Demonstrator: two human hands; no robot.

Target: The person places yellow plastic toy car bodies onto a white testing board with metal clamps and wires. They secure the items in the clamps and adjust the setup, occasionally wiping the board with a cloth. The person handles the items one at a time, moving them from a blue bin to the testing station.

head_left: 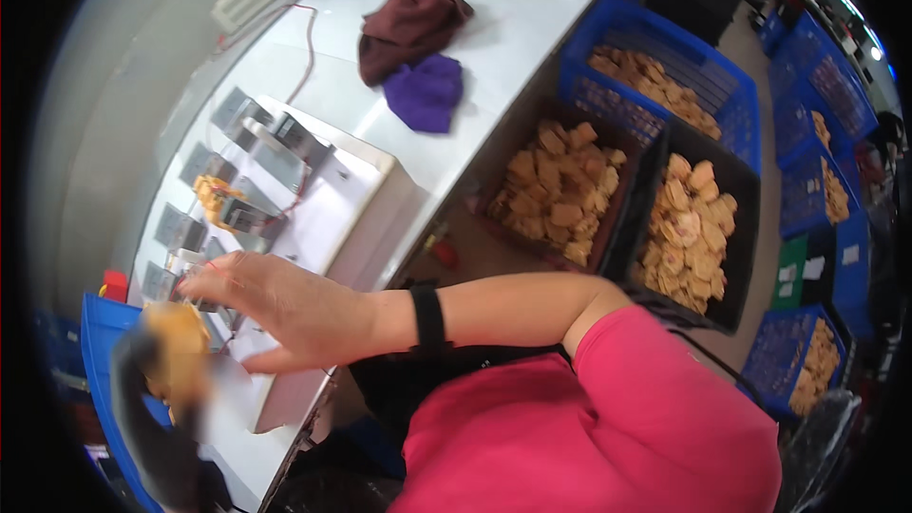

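Observation:
My right hand [275,309], bare with a black band on the wrist, reaches across my body to a white fixture block [347,195] on the bench. Its fingers are spread over the grey metal clamps [195,290] at the near end and touch them. A tan and yellow part [214,198] sits in a clamp further along the row. My left hand [152,408] is a dark, blurred shape at the lower left, close to the camera, closed around a tan part [176,351].
A maroon cloth [408,24] and a purple cloth [427,90] lie on the white bench [532,0]. Dark crates [746,228] and blue crates [731,76] full of tan parts stand on the floor to the right. A blue bin [95,342] sits at the lower left.

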